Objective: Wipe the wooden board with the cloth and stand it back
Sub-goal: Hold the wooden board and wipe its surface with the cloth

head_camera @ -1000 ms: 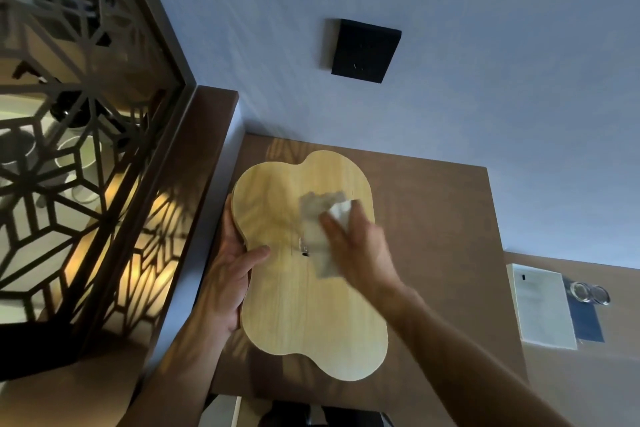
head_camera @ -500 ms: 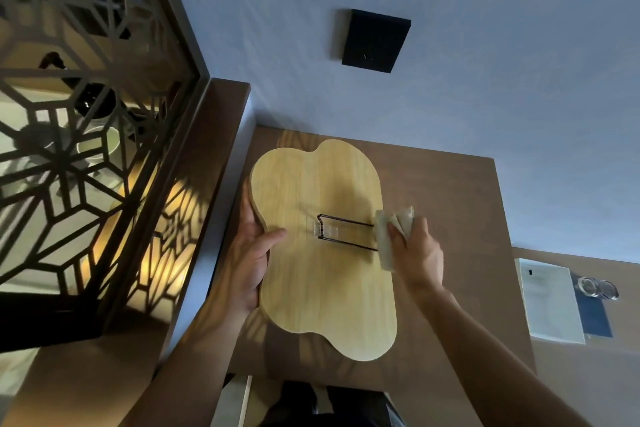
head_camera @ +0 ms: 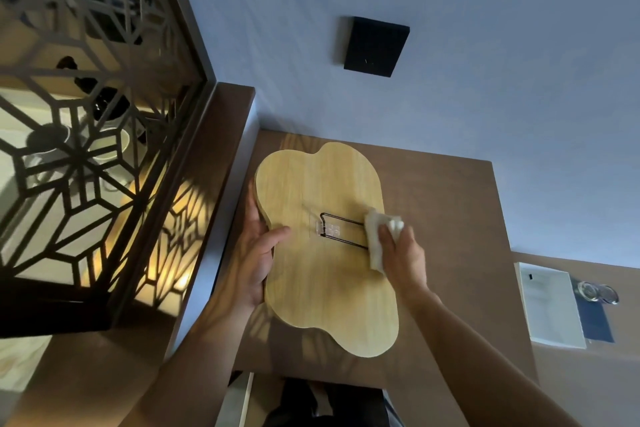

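Wooden board, pale, lobed outline: laid flat on the brown surface, near the left corner by the wall. Left hand clamped on the board's left edge, thumb over the face, fingers seemingly curled beneath. White cloth bunched under the right hand, fingers closed on it. Cloth carried within the last second from the middle of the board to its right edge, by which a black wire stand, hinged at a clear clip, has been uncovered. Face judged largely wiped; edge pass in hand. Standing back not yet done; wire leg presumably to be swung out for it
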